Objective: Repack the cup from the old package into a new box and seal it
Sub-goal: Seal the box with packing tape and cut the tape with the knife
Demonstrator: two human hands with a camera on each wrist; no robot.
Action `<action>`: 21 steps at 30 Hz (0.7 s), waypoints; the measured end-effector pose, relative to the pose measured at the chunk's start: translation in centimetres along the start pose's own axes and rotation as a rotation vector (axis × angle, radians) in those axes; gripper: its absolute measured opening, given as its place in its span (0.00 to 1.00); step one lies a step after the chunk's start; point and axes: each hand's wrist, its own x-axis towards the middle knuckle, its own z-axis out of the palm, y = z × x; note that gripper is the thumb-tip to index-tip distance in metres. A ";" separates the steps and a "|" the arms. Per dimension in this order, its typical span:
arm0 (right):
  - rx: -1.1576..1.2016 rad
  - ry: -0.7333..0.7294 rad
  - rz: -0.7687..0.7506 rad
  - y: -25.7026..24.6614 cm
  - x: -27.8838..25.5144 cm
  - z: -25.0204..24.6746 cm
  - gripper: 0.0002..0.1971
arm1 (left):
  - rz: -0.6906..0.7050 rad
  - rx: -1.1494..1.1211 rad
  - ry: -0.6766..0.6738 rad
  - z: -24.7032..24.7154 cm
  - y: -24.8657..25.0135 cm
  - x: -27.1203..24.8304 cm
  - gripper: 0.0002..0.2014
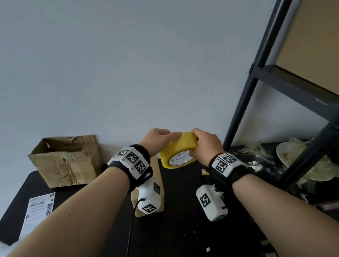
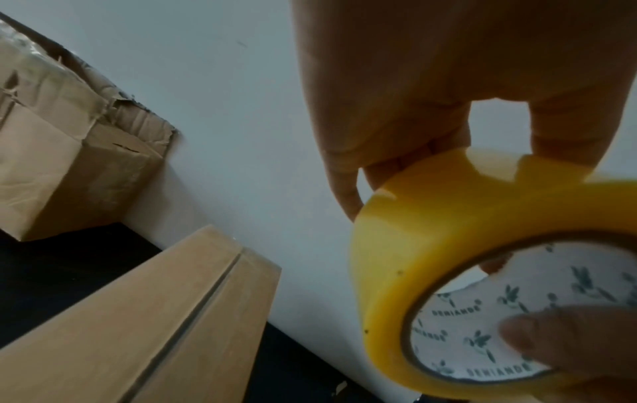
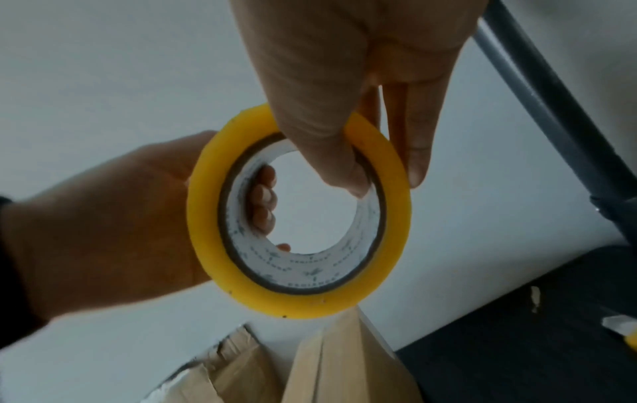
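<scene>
A yellow tape roll (image 1: 177, 151) with a white printed core is held up in front of the wall by both hands. My left hand (image 1: 164, 138) grips its left side; in the right wrist view its fingers (image 3: 263, 199) curl into the core. My right hand (image 1: 197, 144) pinches the right side, thumb (image 3: 331, 152) inside the core and fingers outside. The new box (image 2: 165, 313), flaps closed with a bare seam, stands on the black table below the roll. The crumpled old box (image 1: 65, 162) sits open at the back left. No cup is in view.
A shipping label (image 1: 38, 211) lies on the black table (image 1: 184, 239) at the left. A dark metal rack (image 1: 283, 77) rises at the right, with a plate (image 1: 285, 153) and crumpled wrap under it. A yellow knife tip (image 3: 630, 336) lies right of the new box.
</scene>
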 end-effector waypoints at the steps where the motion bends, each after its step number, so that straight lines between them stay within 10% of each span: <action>1: 0.028 0.005 0.004 -0.3 -0.2 -0.1 0.13 | 0.005 -0.022 -0.006 -0.4 -0.1 -0.2 0.18; 21: 0.107 0.012 0.056 -3.0 -2.0 0.1 0.18 | 0.018 -0.031 -0.126 -3.3 -0.7 -3.0 0.22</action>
